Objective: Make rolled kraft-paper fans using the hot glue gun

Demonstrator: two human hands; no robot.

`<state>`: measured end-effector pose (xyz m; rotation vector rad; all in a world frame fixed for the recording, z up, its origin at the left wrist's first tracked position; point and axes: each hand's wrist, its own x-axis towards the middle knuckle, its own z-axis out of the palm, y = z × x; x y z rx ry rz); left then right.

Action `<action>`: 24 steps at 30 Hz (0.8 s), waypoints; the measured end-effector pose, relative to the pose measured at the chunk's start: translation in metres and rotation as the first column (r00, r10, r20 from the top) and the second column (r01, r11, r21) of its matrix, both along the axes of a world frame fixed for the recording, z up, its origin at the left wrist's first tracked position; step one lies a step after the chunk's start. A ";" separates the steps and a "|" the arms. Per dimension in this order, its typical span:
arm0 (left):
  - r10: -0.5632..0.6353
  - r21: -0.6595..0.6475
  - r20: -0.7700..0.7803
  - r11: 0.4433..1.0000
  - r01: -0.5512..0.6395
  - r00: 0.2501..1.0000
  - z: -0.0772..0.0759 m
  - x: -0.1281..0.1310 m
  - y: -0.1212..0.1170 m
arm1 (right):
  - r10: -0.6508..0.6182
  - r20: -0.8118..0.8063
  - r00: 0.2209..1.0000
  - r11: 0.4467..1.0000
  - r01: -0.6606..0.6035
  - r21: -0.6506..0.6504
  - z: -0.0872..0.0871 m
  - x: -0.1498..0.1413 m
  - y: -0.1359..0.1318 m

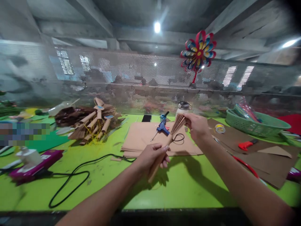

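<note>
My left hand [154, 155] is closed round the lower stem of a folded brown paper fan [172, 131], held above the green table [98, 175]. My right hand [197, 125] pinches the fan's pleated top edge, where the folds spread a little. Under the fan lies a stack of tan paper sheets [143, 138] with a blue glue gun [162, 127] on it.
A heap of finished brown paper fans [94, 121] lies at the left. A black cable [77, 175] loops over the table near a magenta box [35, 164]. A green basket [256, 124], red cutter [245, 145] and brown card [265, 157] are at the right. A coloured pinwheel [198, 51] hangs on the mesh.
</note>
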<state>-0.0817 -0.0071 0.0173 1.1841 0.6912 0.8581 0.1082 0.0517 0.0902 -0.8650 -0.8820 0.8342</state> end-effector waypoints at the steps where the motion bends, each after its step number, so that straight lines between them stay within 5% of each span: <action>1: -0.012 -0.023 0.022 1.000 0.012 1.000 0.000 -0.001 0.001 | 0.010 0.009 1.000 1.000 -0.010 -0.017 0.000 0.001 0.003; 9: 0.016 -0.107 0.131 0.994 -0.002 0.991 0.002 -0.005 0.007 | 0.152 -0.063 0.986 0.984 -0.157 -0.079 0.005 0.015 0.017; 14: 0.033 -0.101 0.165 0.995 -0.016 0.986 0.005 -0.006 0.008 | 0.377 -0.120 0.918 0.926 -0.372 0.068 0.014 0.015 -0.003; 24: 0.122 -0.091 0.177 0.990 -0.107 0.977 0.008 -0.006 0.005 | 0.340 -0.228 0.912 0.938 -0.311 0.152 0.015 0.025 -0.034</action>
